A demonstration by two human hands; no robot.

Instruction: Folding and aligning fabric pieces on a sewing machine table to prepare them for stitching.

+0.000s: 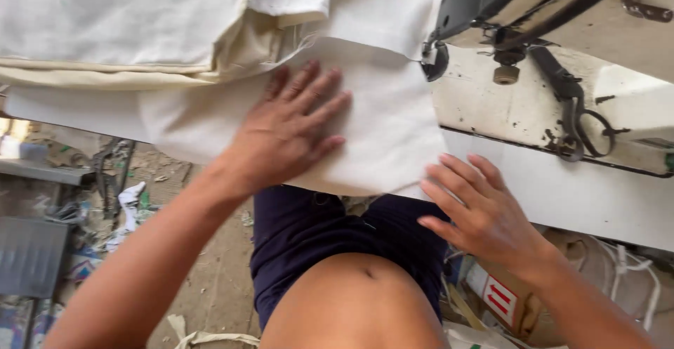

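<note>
A sheet of cream-white cloth (pixel 379 124) lies spread over the front of a sewing table and runs under the head of a worn cream sewing machine (pixel 562 61) at the upper right. My left hand (pixel 291 128) rests flat on the cloth, fingers spread and pointing toward the machine. My right hand (pixel 474 208) hovers at the cloth's near edge by the white table top (pixel 583 194), fingers apart, holding nothing. More folded cream cloth (pixel 126 33) is piled at the upper left.
The machine's needle area (pixel 435 57) sits just right of the cloth. Below the table lies a dirt floor (pixel 210 265) littered with scraps, a cardboard box (pixel 502 300) with red arrows at the lower right and a dark metal piece (pixel 31 254) at the left.
</note>
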